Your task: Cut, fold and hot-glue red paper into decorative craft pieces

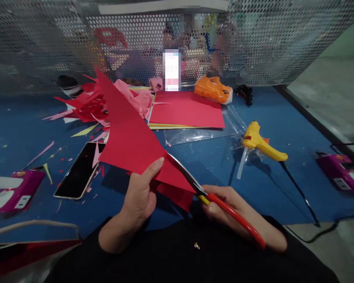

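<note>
A large sheet of red paper (pixel 126 135) is held up in front of me, with a curved edge along its upper right. My left hand (pixel 143 188) pinches it near its lower middle, thumb on top and fingers hidden beneath. In my right hand (pixel 221 200) is a pair of scissors (pixel 233 216) with red and yellow handles. The scissor blades point up and left, and the paper lies at them along its right side. Part of the paper hangs folded below the blades.
Red and pink paper scraps (pixel 88 102) pile up at the back left, near a phone (pixel 79 173). Behind lie stacked coloured sheets (pixel 185 112), an orange packet (pixel 214 89) and a plastic sleeve (pixel 194 135). A yellow glue gun (pixel 262 143) and purple power strip (pixel 340 171) are right.
</note>
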### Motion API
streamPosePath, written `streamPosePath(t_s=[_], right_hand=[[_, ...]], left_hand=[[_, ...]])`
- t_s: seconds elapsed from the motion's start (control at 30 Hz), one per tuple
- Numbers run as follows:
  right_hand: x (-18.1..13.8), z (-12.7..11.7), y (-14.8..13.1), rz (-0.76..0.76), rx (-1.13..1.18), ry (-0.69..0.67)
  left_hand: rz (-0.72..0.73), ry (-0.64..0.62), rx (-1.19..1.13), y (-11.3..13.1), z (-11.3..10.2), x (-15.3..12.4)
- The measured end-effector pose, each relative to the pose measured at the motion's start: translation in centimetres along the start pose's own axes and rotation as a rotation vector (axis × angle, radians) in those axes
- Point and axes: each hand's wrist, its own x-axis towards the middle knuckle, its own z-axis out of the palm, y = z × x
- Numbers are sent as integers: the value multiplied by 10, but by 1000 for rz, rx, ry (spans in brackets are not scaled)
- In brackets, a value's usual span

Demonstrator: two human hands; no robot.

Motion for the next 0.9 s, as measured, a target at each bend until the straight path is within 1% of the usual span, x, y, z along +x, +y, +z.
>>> streamPosePath(t_s=[0.13,0.2,0.3,0.37,0.5,0.67,0.9], right_hand=[[0,3,-3,-7,-29,-7],[-2,4,-3,-4,-27,-21],[-4,5,-3,20,-13,-60],[-5,5,-4,26,-38,-71],[-5,6,-8,-7,-94,-67],[-5,8,-14,-12,-129,-60],[-8,10,-12,-41,-132,-44]], left_hand=[[74,100,2,0,2,2],[120,126,16,-1,3,2],[165,118,5,-2,3,1],[164,124,-1,-2,4,0],[179,148,-5,-4,6,-3],[209,97,-43,-6,7,-5],[219,88,-102,-2,10,-13]])
